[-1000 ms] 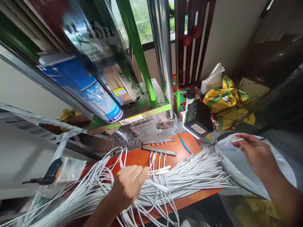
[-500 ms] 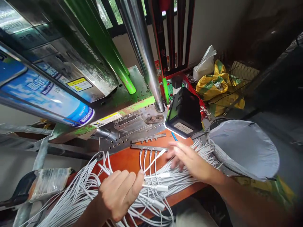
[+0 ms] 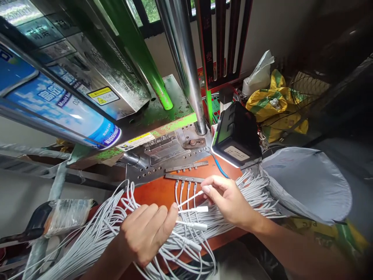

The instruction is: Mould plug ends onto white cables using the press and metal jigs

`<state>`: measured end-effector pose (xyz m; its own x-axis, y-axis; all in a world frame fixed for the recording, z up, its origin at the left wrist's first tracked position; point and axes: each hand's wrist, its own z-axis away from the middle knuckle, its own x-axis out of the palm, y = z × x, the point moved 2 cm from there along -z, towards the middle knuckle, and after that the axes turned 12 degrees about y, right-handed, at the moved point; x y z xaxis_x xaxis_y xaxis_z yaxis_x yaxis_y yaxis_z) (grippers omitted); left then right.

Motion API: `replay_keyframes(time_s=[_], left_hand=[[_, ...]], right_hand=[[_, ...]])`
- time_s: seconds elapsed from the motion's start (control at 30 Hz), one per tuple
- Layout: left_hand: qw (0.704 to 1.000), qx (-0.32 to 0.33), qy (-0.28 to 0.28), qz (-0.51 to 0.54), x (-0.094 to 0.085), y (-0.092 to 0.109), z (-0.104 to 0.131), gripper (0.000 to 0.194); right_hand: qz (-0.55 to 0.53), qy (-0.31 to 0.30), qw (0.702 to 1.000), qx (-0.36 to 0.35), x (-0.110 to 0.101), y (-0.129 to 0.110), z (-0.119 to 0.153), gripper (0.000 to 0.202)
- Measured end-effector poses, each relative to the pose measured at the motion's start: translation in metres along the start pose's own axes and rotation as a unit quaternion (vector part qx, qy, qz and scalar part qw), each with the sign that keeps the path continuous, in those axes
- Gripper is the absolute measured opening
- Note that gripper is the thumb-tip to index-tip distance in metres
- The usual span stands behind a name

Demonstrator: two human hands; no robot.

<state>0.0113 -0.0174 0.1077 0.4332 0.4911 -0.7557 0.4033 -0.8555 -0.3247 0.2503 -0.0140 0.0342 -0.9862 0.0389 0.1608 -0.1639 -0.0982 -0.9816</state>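
Note:
My left hand (image 3: 149,233) is closed around several white cables, whose white connector ends (image 3: 199,226) stick out to its right. Between thumb and fingers, my right hand (image 3: 229,198) pinches the end of one of these cables, near the right end of a metal bar (image 3: 182,178). Several thin cables with small plugs hang from that bar. A second notched metal bar (image 3: 188,167) lies just behind it on the orange board (image 3: 151,196). Under and around both hands spreads a large bundle of white cables (image 3: 78,241).
Behind the board stands a machine with a metal plate (image 3: 140,169), a steel column (image 3: 186,70) and a spray can (image 3: 61,105). A black lamp (image 3: 237,136) is at the right rear. Farther right are a white cloth hoop (image 3: 309,184) and yellow bags (image 3: 271,101).
My right hand has closed on the cable end it was hovering beside with loose fingers. The view has shifted slightly, and my left hand keeps its grip.

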Motion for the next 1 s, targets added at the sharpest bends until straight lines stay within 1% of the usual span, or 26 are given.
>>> replay_keyframes(time_s=[0.07,0.13,0.2,0.27,0.3,0.37,0.43,0.5,0.67,0.77,1.0], left_hand=[[1.0,0.011,0.005,0.003,0.0,-0.001,0.0,0.028],[1.0,0.019,0.017,0.004,0.0,-0.001,0.001,0.03],[0.999,0.019,0.043,-0.001,-0.001,-0.001,0.002,0.029],[0.998,0.018,0.057,-0.006,-0.003,-0.001,0.002,0.027],[0.998,0.018,0.055,-0.008,-0.004,-0.001,0.001,0.026],[0.999,0.018,0.038,-0.009,-0.005,0.0,0.001,0.028],[1.0,0.017,0.023,-0.011,-0.007,0.001,0.001,0.03],[1.0,0.019,0.017,-0.01,-0.007,0.001,0.002,0.029],[1.0,0.019,0.014,-0.003,-0.006,0.002,0.002,0.034],[1.0,0.011,0.001,0.008,-0.004,0.002,-0.001,0.034],[0.999,0.009,-0.038,0.008,0.01,0.007,-0.009,0.035]], right_hand=[[0.007,0.004,1.0,-0.015,-0.002,-0.003,0.004,0.025],[-0.01,0.007,1.0,-0.01,-0.002,-0.005,0.007,0.023],[-0.047,-0.001,0.999,0.028,-0.002,-0.007,0.012,0.025],[-0.085,-0.019,0.993,0.081,0.0,-0.007,0.018,0.037],[-0.099,-0.031,0.99,0.1,0.001,-0.007,0.021,0.042],[-0.12,-0.053,0.985,0.112,0.004,-0.008,0.026,0.051],[-0.144,-0.062,0.982,0.104,0.006,-0.008,0.028,0.057],[-0.162,-0.056,0.98,0.096,0.008,-0.007,0.029,0.06],[-0.162,-0.034,0.983,0.085,0.01,-0.003,0.026,0.057],[-0.153,-0.028,0.984,0.085,0.009,-0.002,0.025,0.056],[-0.155,-0.028,0.984,0.083,0.008,-0.002,0.023,0.05]])
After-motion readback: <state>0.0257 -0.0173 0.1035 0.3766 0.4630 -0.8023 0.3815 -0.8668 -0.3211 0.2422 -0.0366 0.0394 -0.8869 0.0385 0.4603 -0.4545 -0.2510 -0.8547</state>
